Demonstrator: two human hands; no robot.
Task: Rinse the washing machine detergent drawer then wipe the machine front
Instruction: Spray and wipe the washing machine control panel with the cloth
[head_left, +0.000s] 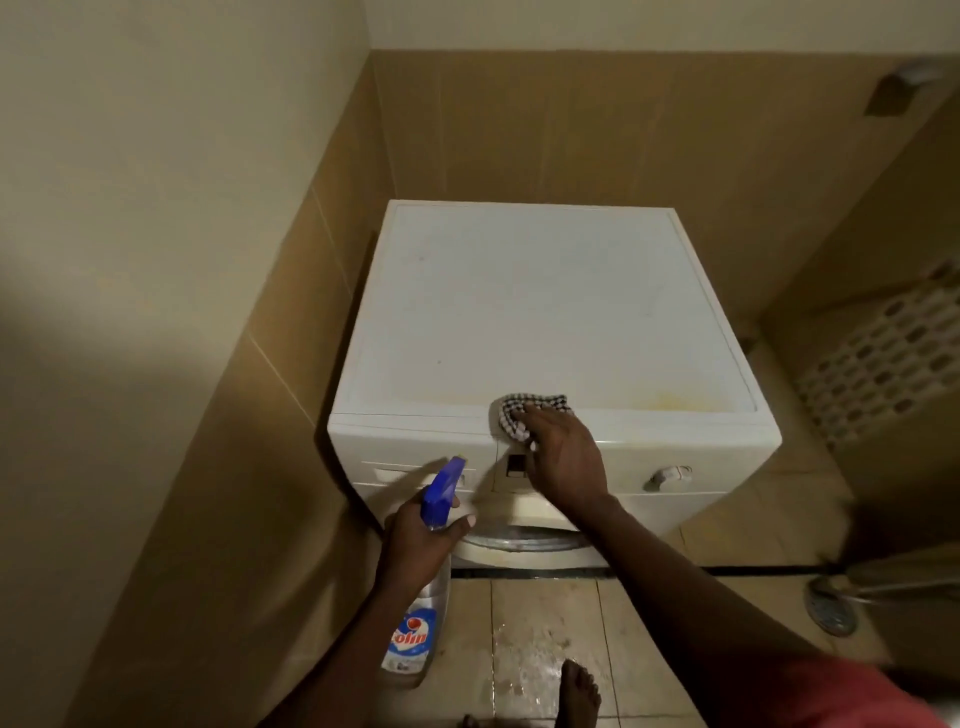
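Note:
A white front-loading washing machine (545, 312) stands in a tiled corner. My right hand (563, 457) presses a black-and-white checked cloth (519, 413) on the top front edge of the machine, above the control panel. My left hand (421, 535) grips a clear spray bottle (415, 623) with a blue trigger head, held in front of the machine's left side. The nozzle points at the closed detergent drawer (400, 475) at the panel's left. A white dial (670, 475) sits at the panel's right. The round door (519, 540) shows below my right wrist.
Beige tiled walls close in on the left and behind the machine. The floor tiles in front are wet (524, 660), and my bare foot (579, 691) stands there. A round floor drain (831, 608) lies at the right, below a patterned tile strip (893, 353).

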